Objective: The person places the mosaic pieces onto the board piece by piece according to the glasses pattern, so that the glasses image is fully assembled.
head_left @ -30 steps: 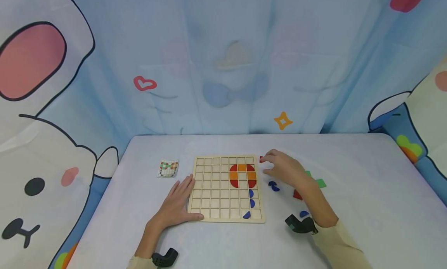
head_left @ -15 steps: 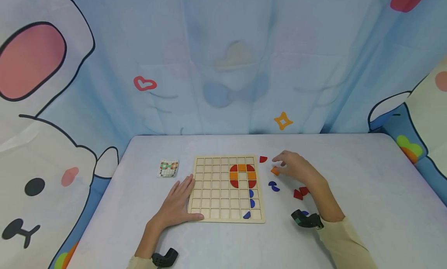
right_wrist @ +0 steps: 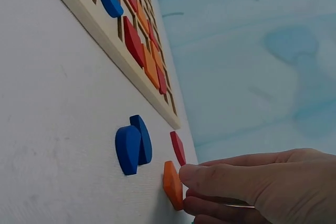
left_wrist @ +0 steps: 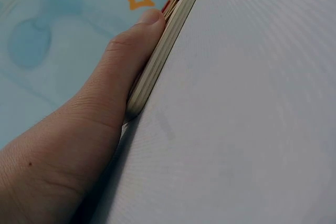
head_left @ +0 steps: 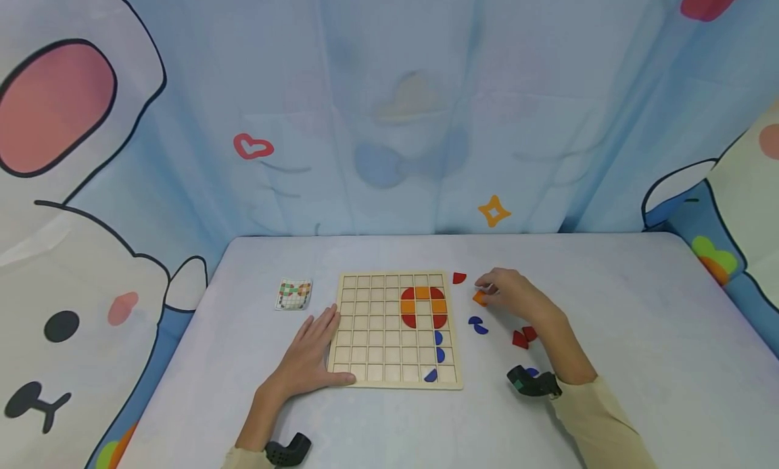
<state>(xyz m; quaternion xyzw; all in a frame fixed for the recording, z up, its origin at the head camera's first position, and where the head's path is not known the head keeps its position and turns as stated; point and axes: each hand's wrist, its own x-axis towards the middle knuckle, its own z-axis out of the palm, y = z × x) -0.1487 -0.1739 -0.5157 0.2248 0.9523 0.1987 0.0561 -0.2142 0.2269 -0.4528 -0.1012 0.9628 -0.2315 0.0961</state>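
White tbl (head_left: pixel 389 428): orange pc (right_wrist: pixel 171 186) at R hand (head_left: pixel 514 295) fingertips.

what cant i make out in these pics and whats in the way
1. Head view: small square printed card, exact pattern too small to read.
2. Head view: blue rounded piece, partly hidden by the right black wrist camera.
3. Head view: orange flat piece, full outline covered by the right hand.
4. Left wrist view: light wooden grid board, seen nearly edge-on, partly behind the left hand, cut off at the top.
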